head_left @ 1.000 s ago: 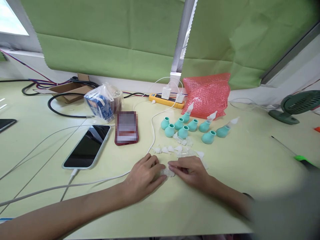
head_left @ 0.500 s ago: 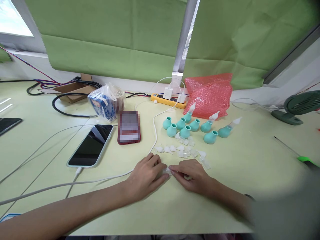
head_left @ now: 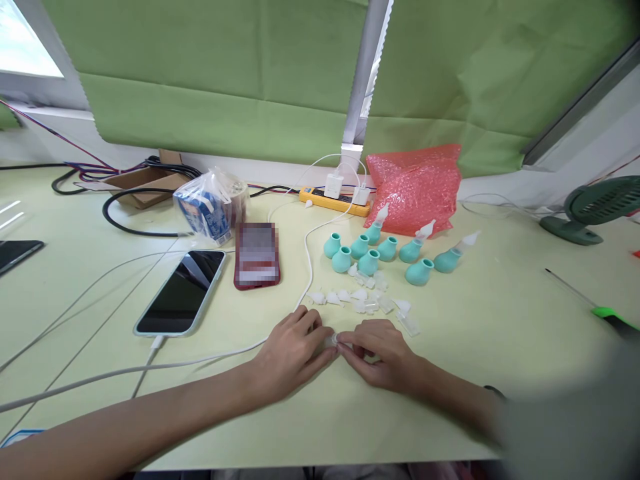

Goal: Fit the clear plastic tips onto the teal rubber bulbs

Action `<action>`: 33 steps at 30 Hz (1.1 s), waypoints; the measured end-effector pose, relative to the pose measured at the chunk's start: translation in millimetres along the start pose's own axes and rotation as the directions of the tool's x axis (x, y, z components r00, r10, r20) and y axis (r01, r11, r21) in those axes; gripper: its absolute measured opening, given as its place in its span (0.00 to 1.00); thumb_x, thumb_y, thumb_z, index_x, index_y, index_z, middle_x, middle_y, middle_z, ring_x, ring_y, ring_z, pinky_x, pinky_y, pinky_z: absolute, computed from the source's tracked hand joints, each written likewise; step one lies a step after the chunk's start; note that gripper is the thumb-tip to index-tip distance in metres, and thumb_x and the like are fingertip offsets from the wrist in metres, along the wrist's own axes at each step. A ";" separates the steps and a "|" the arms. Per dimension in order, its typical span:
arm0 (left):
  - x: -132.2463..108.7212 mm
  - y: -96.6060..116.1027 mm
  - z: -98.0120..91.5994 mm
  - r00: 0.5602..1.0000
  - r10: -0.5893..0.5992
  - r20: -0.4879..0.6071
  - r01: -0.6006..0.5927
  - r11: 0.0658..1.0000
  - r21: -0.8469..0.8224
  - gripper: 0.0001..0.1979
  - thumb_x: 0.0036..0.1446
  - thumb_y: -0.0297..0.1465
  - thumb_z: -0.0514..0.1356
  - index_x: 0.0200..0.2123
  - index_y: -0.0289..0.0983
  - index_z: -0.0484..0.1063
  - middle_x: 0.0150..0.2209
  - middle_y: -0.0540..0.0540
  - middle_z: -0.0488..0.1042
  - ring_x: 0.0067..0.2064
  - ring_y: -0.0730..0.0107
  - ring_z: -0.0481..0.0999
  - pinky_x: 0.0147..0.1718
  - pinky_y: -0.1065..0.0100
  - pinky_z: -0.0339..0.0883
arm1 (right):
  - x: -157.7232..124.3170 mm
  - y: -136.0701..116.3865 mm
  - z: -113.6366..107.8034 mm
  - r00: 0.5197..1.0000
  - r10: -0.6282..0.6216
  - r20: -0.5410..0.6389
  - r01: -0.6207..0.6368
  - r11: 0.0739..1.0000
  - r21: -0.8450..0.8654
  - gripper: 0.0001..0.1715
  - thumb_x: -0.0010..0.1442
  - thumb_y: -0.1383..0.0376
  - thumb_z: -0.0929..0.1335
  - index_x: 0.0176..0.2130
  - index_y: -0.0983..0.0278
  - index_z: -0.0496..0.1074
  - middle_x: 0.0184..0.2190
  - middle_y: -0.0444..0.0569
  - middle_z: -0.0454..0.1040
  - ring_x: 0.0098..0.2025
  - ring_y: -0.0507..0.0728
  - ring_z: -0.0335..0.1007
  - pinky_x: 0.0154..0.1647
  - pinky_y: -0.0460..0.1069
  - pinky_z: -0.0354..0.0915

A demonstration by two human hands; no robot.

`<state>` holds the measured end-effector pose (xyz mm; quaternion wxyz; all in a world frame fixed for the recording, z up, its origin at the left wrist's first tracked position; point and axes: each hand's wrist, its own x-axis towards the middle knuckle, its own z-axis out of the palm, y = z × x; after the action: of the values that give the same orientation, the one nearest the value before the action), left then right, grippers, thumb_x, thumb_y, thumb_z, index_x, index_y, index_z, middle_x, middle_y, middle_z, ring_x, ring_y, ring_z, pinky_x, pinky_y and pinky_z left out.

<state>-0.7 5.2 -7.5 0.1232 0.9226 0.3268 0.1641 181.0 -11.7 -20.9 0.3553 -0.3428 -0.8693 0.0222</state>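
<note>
So, close to the front edge of the table, the left hand and the right hand met fingertip to fingertip over a small clear piece. The left hand was half curled, holding the piece's left side between thumb and forefinger; the right hand pinched the other side, thumb and forefinger drawn together, the remaining fingers folded in. The piece's exact shape could not be told behind the fingers.

Just past the hands ran a loose row of white tips, with several clear tubes at its right end. On the left lay a phone in a pale case, a cable plugged into it; well apart on the right was a thin tool with a green handle. Beyond the row sat nine teal bulbs, six open-mouthed and three fitted with tips, and, to their left, a red-cased phone. Farther back were a yellow power strip, a red bubble-wrap bag and a dark green fan, with green blinds behind.
</note>
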 end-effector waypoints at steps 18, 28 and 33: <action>1.6 -1.0 1.6 0.999 0.023 -0.027 -0.022 0.999 0.032 0.14 0.58 0.33 0.46 0.34 0.33 0.68 0.30 0.43 0.64 0.34 0.66 0.61 0.34 0.64 0.62 | -3.4 5.2 -1.8 0.992 -0.122 0.042 0.128 0.970 -0.206 0.07 0.52 0.69 0.64 0.34 0.67 0.71 0.14 0.41 0.65 0.17 0.47 0.57 0.19 0.45 0.51; 1.6 -0.4 0.3 1.000 0.027 -0.010 -0.026 0.998 0.065 0.14 0.58 0.33 0.46 0.33 0.33 0.68 0.30 0.42 0.65 0.34 0.65 0.61 0.32 0.64 0.63 | -3.0 0.9 0.7 0.999 0.049 -0.014 -0.047 0.994 0.099 0.11 0.52 0.70 0.63 0.38 0.65 0.68 0.11 0.36 0.60 0.13 0.44 0.52 0.17 0.41 0.53; 1.2 -1.9 1.5 0.999 0.039 -0.026 -0.037 0.996 0.082 0.13 0.57 0.33 0.46 0.30 0.32 0.66 0.31 0.42 0.65 0.34 0.66 0.62 0.32 0.64 0.63 | -2.7 0.5 -1.4 0.998 0.058 0.009 -0.058 0.997 0.048 0.15 0.52 0.67 0.64 0.41 0.64 0.68 0.09 0.34 0.56 0.12 0.45 0.51 0.17 0.42 0.51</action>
<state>-0.3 7.2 -9.2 0.0778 0.9305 0.3172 0.1655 183.6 -13.3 -21.6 0.3593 -0.3590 -0.8596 0.0547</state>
